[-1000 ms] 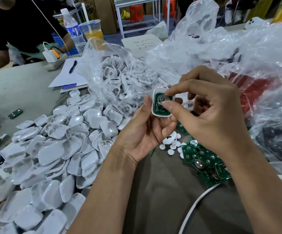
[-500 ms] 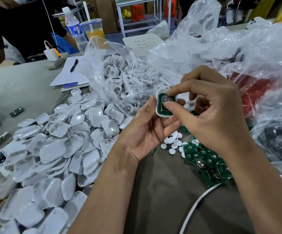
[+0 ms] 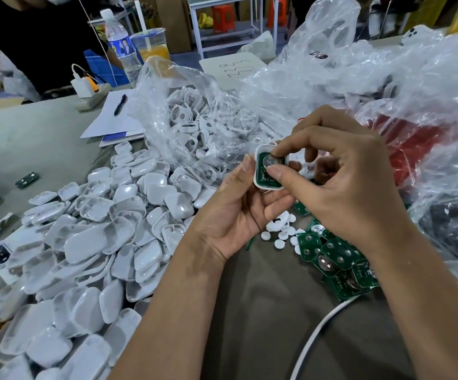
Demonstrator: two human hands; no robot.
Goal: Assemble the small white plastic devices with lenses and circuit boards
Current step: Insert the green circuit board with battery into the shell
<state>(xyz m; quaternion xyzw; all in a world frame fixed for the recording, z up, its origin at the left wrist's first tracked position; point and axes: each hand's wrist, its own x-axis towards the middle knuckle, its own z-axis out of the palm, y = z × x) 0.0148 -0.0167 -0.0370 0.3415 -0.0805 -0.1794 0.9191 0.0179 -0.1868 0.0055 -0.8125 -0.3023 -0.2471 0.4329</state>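
The left hand (image 3: 238, 215) cradles a small white shell (image 3: 260, 174) upright between its thumb and curled fingers, tilted toward the head camera so the open side faces the person; that hold appears meant to keep the cavity steady and in plain sight. A green circuit board (image 3: 267, 176) sits inside the shell, with a round silvery part near its top. The right hand (image 3: 340, 185) comes over from the right, its grip pinching the board: the index fingertip rests on the round part and the thumb presses the board's lower right, which suggests it is seating the board into the shell. The remaining right fingers are curled behind, out of the way. Supplies lie close on the grey bench (image 3: 30, 138), probably so each reach is short: a heap of white covers (image 3: 99, 237) to the left, a cluster of loose green boards (image 3: 334, 259) just below the right wrist, and small white discs (image 3: 280, 234) between the hands and those boards, likely the lenses. A clear plastic bag (image 3: 200, 127) of ring-shaped white parts lies open behind the heap. Whether the board has clicked fully home cannot be told, since the fingers cover its edge. A white cable (image 3: 312, 338) crosses the near bench
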